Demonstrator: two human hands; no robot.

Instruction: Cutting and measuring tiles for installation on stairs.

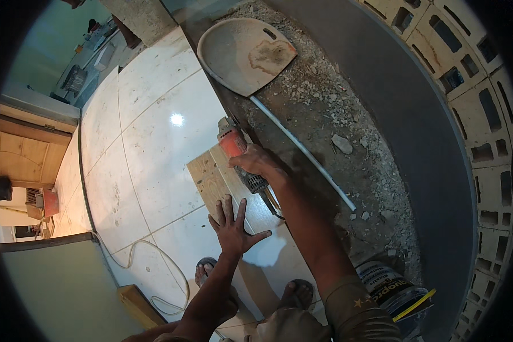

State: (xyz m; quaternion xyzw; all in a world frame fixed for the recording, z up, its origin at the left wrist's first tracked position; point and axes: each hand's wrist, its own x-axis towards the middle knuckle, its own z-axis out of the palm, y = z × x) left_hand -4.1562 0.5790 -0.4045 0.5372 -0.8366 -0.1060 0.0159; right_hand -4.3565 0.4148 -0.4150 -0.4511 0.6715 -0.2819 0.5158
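My right hand (260, 162) grips the body of a red and black angle grinder (232, 142). Its head points away from me along the edge of the tiled floor, and its cord trails back under my right forearm. Beneath the grinder, a wood-patterned tile (204, 178) lies flat on the white floor tiles. With fingers spread, my left hand (232, 227) presses down at the near part of that tile. The grinder's disc is hardly visible, and I cannot tell whether it touches the tile.
Right of the floor edge lies rubble (342, 142) with a pale scoop-shaped panel (242, 54) and a long grey pipe (305, 154). A bucket (376, 275) with a yellow-edged thing (414, 305) stands at lower right. A pale cord (132, 251) loops at left, near a wooden block (139, 306).
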